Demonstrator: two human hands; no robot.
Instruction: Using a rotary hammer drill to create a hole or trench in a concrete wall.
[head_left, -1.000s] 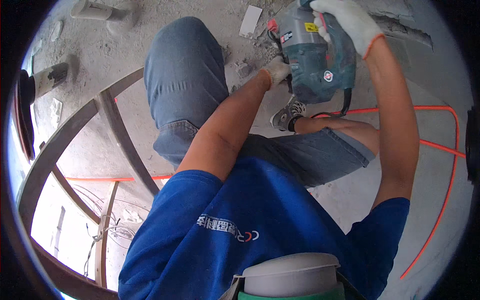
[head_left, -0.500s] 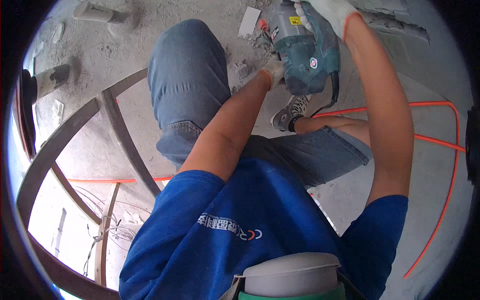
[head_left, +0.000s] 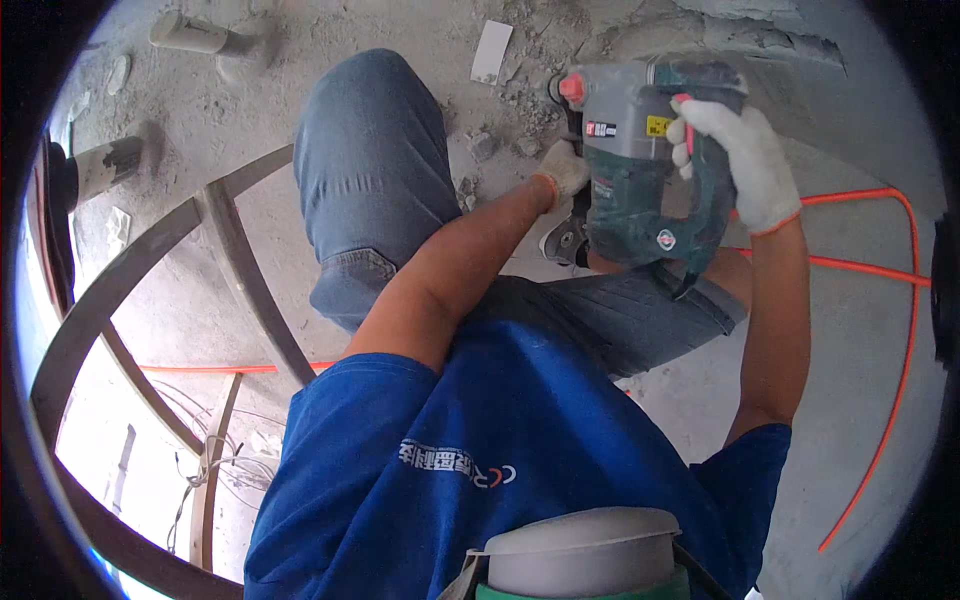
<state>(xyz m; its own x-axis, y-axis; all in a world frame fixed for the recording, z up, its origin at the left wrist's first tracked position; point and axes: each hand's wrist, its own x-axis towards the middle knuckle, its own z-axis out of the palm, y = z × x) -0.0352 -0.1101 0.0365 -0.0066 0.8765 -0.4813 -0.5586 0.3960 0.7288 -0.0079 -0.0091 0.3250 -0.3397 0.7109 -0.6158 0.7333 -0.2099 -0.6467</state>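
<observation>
Upper right: right hand (head_left: 742, 150) grip clamped on power tool (head_left: 625, 205); left hand (head_left: 566, 172) alongside, can't tell grip. Likely positioning step; next needs steady support.

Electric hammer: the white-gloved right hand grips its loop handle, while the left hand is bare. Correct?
Not quite: the left hand isn't bare; the head view shows it in a white glove too. The white-gloved right hand does grip the loop handle of the electric hammer.

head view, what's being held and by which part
Green power tool: right-hand grip around its rear handle; left-hand grip at its side, exact hold hidden.
</observation>
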